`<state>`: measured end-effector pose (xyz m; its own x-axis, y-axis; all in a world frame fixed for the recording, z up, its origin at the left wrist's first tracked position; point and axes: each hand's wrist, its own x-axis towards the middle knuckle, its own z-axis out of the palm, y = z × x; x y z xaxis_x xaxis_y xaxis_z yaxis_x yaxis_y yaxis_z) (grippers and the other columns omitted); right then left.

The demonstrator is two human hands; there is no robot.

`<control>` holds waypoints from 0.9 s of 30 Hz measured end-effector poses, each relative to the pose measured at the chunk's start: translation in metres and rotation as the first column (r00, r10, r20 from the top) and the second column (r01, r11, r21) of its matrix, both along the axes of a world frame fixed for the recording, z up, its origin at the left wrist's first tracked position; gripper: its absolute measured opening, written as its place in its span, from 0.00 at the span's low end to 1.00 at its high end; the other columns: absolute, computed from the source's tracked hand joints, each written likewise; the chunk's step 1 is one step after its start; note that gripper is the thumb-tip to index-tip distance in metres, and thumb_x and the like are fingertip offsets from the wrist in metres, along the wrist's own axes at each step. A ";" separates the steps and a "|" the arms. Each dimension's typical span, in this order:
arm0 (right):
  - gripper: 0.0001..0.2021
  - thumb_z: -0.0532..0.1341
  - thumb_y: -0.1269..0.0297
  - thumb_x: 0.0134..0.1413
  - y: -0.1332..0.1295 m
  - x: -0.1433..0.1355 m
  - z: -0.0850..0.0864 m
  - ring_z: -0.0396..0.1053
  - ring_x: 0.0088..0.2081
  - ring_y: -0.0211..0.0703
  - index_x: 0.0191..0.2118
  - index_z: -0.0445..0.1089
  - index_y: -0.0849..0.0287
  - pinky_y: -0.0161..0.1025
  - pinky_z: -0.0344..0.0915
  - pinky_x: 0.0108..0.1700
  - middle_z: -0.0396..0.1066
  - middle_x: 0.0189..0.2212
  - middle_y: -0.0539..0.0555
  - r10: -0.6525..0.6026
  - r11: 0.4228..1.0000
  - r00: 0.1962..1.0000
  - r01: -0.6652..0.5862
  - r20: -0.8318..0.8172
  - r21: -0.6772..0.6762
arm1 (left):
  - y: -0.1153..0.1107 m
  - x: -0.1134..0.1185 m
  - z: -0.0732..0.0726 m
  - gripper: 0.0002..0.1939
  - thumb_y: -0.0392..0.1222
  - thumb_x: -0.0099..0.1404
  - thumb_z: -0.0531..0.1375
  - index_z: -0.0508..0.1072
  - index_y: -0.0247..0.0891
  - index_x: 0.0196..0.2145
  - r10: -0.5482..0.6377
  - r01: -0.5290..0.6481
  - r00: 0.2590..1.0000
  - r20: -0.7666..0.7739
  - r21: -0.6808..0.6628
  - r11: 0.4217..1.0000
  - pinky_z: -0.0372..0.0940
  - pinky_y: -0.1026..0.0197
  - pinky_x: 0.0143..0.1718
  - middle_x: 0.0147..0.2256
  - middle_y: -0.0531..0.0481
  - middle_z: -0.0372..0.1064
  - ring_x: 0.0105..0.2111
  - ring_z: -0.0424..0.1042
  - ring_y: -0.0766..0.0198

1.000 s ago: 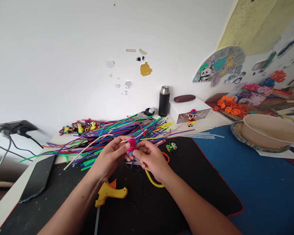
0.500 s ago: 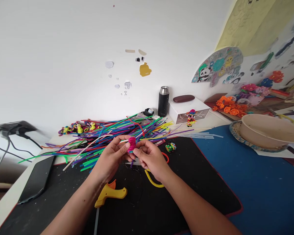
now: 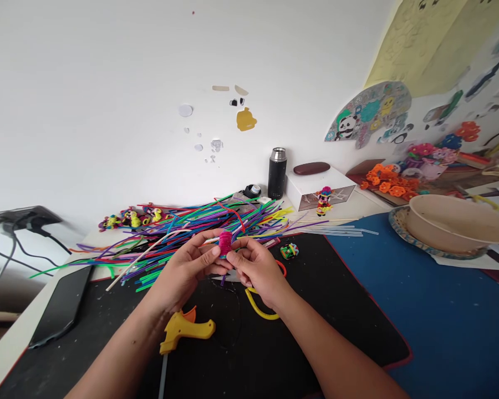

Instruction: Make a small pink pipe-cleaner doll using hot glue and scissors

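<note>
Between my two hands, above the black mat [image 3: 274,354], is a small magenta coil of wound pipe cleaner [image 3: 225,244] with a bit of blue at its lower end. My left hand [image 3: 195,263] pinches it from the left between thumb and fingers. Closed against its lower right side, my right hand [image 3: 253,269] has thumb and forefinger pressed together. A short purple stem [image 3: 223,280] hangs below the coil. Scissors with yellow and red handles [image 3: 260,307] lie under my right hand, partly covered. A yellow glue gun [image 3: 187,330] lies near my left wrist.
A heap of colourful pipe cleaners [image 3: 183,221] lies behind my hands. Farther back stand a black thermos [image 3: 278,174], a white box [image 3: 328,180] and a small figure [image 3: 324,200]. A phone [image 3: 62,305] is at left, a beige basin [image 3: 449,221] at right.
The magenta coil has turned slightly and stands more upright, its side showing more fully. Both hands stay nearly in place, with the left fingers shifted a little.
</note>
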<state>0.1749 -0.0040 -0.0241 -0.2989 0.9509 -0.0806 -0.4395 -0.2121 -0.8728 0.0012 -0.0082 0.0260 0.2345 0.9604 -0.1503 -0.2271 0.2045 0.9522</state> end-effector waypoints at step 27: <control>0.26 0.73 0.40 0.50 0.001 0.000 -0.001 0.53 0.16 0.31 0.39 0.69 0.57 0.29 0.44 0.17 0.61 0.17 0.40 -0.091 0.994 0.996 0.090 -0.007 -0.056 | 0.001 0.007 -0.011 0.23 0.47 0.64 0.72 0.76 0.44 0.56 0.118 -0.038 0.963 -0.243 0.312 0.949 0.71 0.55 0.45 0.38 0.49 0.78 0.40 0.77 0.57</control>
